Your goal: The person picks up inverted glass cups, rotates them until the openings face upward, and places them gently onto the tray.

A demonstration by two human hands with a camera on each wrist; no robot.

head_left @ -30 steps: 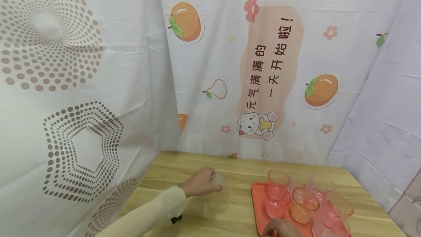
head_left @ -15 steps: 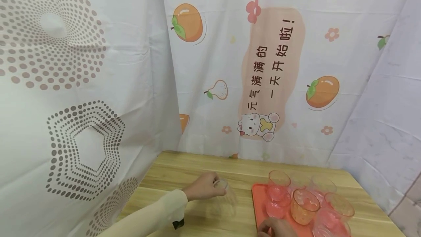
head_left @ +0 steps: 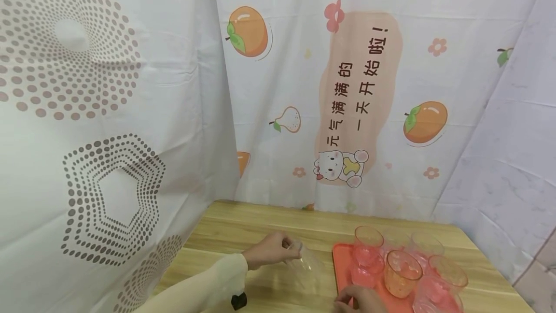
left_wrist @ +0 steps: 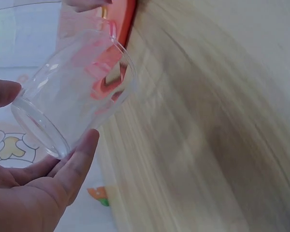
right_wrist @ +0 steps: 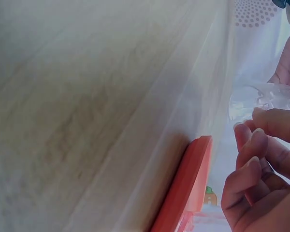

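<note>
My left hand [head_left: 272,249] grips a clear drinking glass [left_wrist: 72,92] at its base, thumb on one side and fingers on the other. The glass is tilted, its mouth pointing down and toward the right over the wooden table [head_left: 226,216]. My right hand [head_left: 361,299] hovers at the front left edge of the red tray [head_left: 341,260], fingers loosely bent, nothing between them. Seen from the right wrist, the fingertips [right_wrist: 257,137] overlap the glass's outline. In the tray stand several glasses, among them an orange-tinted one [head_left: 403,281] and a pink-tinted one [head_left: 367,269].
Behind the table hangs a white curtain [head_left: 278,76] printed with fruit and writing. A dotted curtain [head_left: 173,110] borders the left side, a pale one [head_left: 504,158] the right. More clear glasses [head_left: 427,245] stand at the tray's back right.
My left hand has moved right and slightly nearer with the glass, which has tipped from near upright to slanted. My right hand has shifted left along the tray's front.
</note>
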